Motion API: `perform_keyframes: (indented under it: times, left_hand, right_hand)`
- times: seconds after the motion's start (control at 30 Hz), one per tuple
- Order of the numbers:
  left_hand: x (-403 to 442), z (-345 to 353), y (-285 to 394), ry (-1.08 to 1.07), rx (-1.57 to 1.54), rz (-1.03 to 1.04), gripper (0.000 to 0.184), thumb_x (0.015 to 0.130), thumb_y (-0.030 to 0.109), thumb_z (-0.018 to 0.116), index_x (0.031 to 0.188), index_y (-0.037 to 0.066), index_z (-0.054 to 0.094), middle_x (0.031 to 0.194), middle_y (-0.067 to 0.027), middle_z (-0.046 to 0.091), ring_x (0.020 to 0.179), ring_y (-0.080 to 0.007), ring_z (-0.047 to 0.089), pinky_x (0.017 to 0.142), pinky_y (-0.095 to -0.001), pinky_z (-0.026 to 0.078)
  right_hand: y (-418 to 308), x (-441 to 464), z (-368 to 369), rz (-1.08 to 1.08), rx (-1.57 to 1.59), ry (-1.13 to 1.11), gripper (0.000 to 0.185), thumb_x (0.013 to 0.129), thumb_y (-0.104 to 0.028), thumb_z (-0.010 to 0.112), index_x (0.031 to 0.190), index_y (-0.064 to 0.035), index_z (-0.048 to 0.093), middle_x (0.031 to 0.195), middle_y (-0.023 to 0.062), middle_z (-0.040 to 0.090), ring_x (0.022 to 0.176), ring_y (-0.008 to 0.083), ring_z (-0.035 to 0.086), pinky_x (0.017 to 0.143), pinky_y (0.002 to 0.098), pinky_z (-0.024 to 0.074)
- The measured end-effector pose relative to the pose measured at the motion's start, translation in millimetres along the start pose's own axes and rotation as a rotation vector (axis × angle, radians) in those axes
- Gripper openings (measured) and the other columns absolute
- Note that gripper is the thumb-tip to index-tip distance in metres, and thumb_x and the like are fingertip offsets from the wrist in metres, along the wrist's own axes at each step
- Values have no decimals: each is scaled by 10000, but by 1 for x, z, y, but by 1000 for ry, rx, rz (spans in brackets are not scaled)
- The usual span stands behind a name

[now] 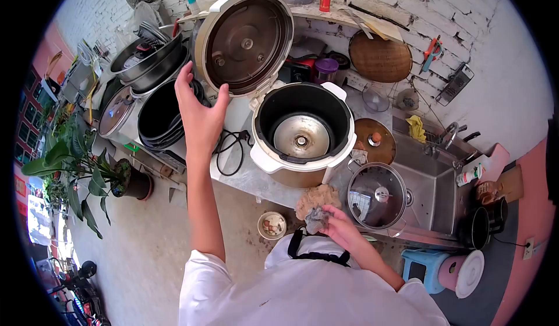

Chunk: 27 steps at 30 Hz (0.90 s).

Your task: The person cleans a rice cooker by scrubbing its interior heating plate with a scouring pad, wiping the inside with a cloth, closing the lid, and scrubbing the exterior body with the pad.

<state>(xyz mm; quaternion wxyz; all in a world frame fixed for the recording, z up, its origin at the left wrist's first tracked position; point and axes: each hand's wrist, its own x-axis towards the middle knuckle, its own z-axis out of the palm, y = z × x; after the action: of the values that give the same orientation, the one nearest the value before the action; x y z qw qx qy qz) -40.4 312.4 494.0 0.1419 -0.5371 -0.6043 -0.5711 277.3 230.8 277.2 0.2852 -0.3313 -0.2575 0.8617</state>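
An electric pressure cooker (262, 163) stands on the counter with its lid (247, 43) raised on the hinge. Its dark inner wall and bare metal heating plate (301, 138) show, with no inner pot inside. My left hand (201, 107) is lifted in front of the lid's lower left edge, thumb and fingers spread, holding nothing; contact with the lid is unclear. Low at the counter's front edge, my right hand (342, 228) grips a crumpled grey wad (317, 220), a rag or scourer. A tan cloth (318, 200) lies just behind it.
Right of the cooker are a glass lid (377, 195), a brown lid (375, 139) and a steel sink (428, 189). Black pots (160, 119) and a power cord (233, 148) sit to the left. A small bowl (272, 226) is below the counter's front edge.
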Motion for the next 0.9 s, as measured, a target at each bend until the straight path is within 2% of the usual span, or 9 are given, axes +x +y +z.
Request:
perform_keyframes:
  times: [0.03, 0.07, 0.17, 0.2, 0.37, 0.5, 0.6, 0.7, 0.9]
  left_hand:
    - [26, 9, -19, 43, 8, -19, 689, 751, 199, 712, 1308, -3, 362, 1262, -202, 437, 1166, -323, 449, 985, -390, 356]
    - [47, 16, -44, 8, 17, -62, 710, 781, 270, 711, 1344, 42, 344, 1335, -166, 420, 1192, -282, 449, 945, -400, 400]
    - [74, 32, -54, -9, -197, -99, 505, 849, 251, 657, 1260, 30, 463, 1186, -147, 555, 1006, -218, 576, 827, -317, 472]
    - [78, 36, -54, 12, -186, 14, 377, 889, 230, 612, 1196, 25, 535, 1089, -124, 609, 934, -185, 599, 800, -296, 480]
    - [62, 36, -40, -19, -286, -64, 358, 892, 213, 613, 1190, 25, 552, 1054, -104, 622, 929, -161, 596, 792, -291, 482]
    - [47, 25, -14, -79, -214, 50, 391, 820, 118, 686, 1180, 35, 557, 1052, -69, 618, 891, -143, 597, 753, -280, 492]
    - [29, 20, 3, -218, -99, 339, 481, 673, 72, 759, 1126, 55, 596, 1028, -62, 614, 853, -145, 604, 740, -267, 487]
    - [2, 32, 17, -183, 3, 646, 477, 583, 194, 809, 1020, 80, 654, 928, -63, 631, 768, -204, 615, 666, -294, 518]
    - [-37, 45, 33, -281, 52, 778, 503, 545, 214, 808, 1008, 87, 658, 924, -67, 621, 773, -227, 608, 640, -317, 510]
  right_hand:
    - [0, 0, 3, -4, -3, -3, 251, 921, -44, 460, 1169, -81, 467, 1165, 91, 564, 1024, 191, 581, 790, 303, 502]
    - [0, 0, 7, -2, -59, 18, 249, 923, -50, 460, 1169, -82, 469, 1151, 86, 570, 1020, 186, 580, 790, 304, 500]
    - [-7, -4, 15, -16, -123, 33, 238, 925, -55, 439, 1156, -93, 484, 1103, 53, 580, 962, 147, 572, 749, 282, 480]
    - [-9, -4, 16, -29, -119, 35, 237, 926, -53, 418, 1143, -103, 499, 1070, 26, 585, 909, 112, 565, 708, 259, 464]
    - [-21, -2, 7, -9, 25, 40, 234, 948, -110, 408, 1166, -110, 491, 1076, 25, 589, 913, 117, 573, 720, 268, 466]
    - [-27, -1, -3, -45, 49, -17, 245, 960, -130, 394, 1193, -88, 459, 1140, 71, 568, 1021, 178, 576, 795, 331, 495]
    - [-35, -7, -2, -99, 25, -8, 249, 954, -114, 396, 1195, -84, 452, 1159, 76, 560, 1031, 183, 577, 835, 350, 502]
    - [-36, -10, -7, -119, -1, -44, 240, 945, -97, 411, 1179, -74, 456, 1124, 60, 562, 1025, 172, 578, 847, 347, 502]
    - [-26, -16, -16, -102, -10, -4, 245, 913, -25, 408, 1149, -66, 460, 1083, 60, 557, 1001, 170, 580, 841, 345, 501]
